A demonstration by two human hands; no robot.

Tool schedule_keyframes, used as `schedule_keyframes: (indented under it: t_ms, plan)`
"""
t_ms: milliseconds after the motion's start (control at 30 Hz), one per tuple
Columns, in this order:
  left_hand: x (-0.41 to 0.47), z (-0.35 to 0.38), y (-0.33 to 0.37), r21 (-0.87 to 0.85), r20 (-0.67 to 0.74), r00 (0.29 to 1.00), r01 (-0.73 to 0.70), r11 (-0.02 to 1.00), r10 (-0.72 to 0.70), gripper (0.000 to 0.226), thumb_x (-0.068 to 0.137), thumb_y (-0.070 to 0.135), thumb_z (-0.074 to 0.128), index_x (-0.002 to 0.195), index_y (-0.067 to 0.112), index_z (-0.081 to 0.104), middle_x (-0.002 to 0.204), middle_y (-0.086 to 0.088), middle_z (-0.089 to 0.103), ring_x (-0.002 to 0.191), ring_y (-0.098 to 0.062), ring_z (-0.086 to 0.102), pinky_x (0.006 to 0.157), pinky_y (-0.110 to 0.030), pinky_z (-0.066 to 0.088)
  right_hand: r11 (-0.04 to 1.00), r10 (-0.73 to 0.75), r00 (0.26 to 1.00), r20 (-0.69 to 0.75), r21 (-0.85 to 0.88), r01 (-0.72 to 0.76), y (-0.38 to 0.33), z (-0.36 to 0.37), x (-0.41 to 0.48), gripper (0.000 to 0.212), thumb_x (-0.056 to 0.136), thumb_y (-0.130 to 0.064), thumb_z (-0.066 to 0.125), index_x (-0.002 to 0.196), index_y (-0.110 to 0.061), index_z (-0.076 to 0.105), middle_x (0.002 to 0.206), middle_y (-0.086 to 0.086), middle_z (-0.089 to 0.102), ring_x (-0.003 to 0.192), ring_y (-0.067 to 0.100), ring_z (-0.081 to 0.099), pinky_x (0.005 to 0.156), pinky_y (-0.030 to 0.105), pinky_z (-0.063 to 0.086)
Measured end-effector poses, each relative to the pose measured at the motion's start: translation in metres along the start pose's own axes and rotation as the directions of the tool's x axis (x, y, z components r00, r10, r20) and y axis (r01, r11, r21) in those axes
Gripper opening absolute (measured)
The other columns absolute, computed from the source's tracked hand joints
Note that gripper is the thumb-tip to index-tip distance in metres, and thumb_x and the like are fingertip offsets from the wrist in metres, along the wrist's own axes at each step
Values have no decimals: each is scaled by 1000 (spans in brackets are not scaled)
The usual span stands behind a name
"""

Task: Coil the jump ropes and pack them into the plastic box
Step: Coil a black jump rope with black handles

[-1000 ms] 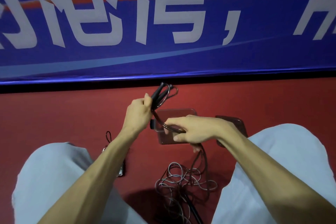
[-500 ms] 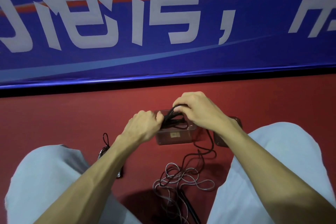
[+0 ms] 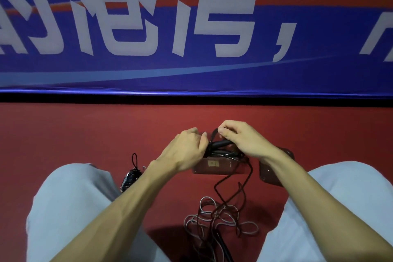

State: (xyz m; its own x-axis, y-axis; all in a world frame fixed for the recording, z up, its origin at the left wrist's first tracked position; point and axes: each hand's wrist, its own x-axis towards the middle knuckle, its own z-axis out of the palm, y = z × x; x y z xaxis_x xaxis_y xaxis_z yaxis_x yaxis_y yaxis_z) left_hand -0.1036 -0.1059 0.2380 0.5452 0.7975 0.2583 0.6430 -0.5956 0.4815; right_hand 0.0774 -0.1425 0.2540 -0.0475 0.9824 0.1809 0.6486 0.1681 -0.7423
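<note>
The black jump rope (image 3: 219, 144), handles bunched w/ its coil, is sitting in the mouth of the clear plastic box (image 3: 217, 166) on the red floor (image 3: 85, 134). A sec ago it was being held up above the box, so it's now going in. L hand (image 3: 187, 149) is curling its grip round the bundle's left end and pressing it down. R hand (image 3: 244, 140) is pinching a loop of the same rope at the top, fingers bent tight. A tail is hanging out over the box front, running down to the floor pile where a grey jump rope (image 3: 212, 217) is lying tangled. So approx one rope is part-packed, its tail is needing a tuck, and the grey one isn't started. The box lid (image 3: 266, 174) is lying just right of the box, partly under the R forearm. A small dark item w/ a cord loop (image 3: 130, 174) is lying left, by the knee.
</note>
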Motion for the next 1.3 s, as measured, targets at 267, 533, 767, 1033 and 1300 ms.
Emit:
schedule_keyframes:
  t_ms: [267, 533, 767, 1033, 1300]
  plan:
    - [-3, -3, 6, -115, 19, 999, 33, 993, -31, 57, 94, 67, 25, 63, 23, 45, 60, 2, 53, 61, -23, 51, 59, -36, 40, 996, 78, 990, -116, 62, -71, 11, -4, 2, 22, 96, -28, 58, 76, -23, 66, 69, -9, 63, 69, 6, 55, 72, 34, 44]
    - [-6, -9, 2, -257, 250, 963, -33, 966, 99, 25, 82, 26, 65, 106, 22, 61, 82, 0, 68, 66, -18, 60, 65, -38, 51, 981, 135, 989, -54, 147, -125, 6, -9, 0, 18, 93, -28, 63, 80, -18, 70, 67, -9, 63, 66, 7, 57, 68, 29, 45]
    - [-1, -24, 8, -821, 235, 972, 192, 538, 13, 42, 92, -9, 46, 124, 19, 50, 70, -11, 53, 44, -11, 34, 42, -21, 26, 451, 239, 970, 52, 878, -158, -7, -28, -1, 48, 91, -57, 42, 93, -14, 62, 72, -2, 51, 45, 11, 37, 39, 20, 25]
    - [4, -26, 4, -868, 178, 979, 204, 453, -100, 50, 97, -2, 48, 132, 33, 54, 76, -11, 56, 46, -13, 32, 46, -23, 27, 656, 142, 966, 218, 710, -257, -13, -15, -6, 19, 92, -11, 55, 104, 2, 63, 93, 7, 61, 51, 7, 40, 40, 14, 21]
    - [9, -15, 1, -834, 197, 953, 287, 471, -231, 12, 96, -4, 46, 102, 7, 47, 75, -13, 59, 42, -13, 34, 42, -21, 27, 951, 205, 817, 538, 86, -295, -20, -10, -19, 21, 96, -3, 55, 115, -10, 47, 62, 8, 61, 58, 27, 68, 51, 32, 58]
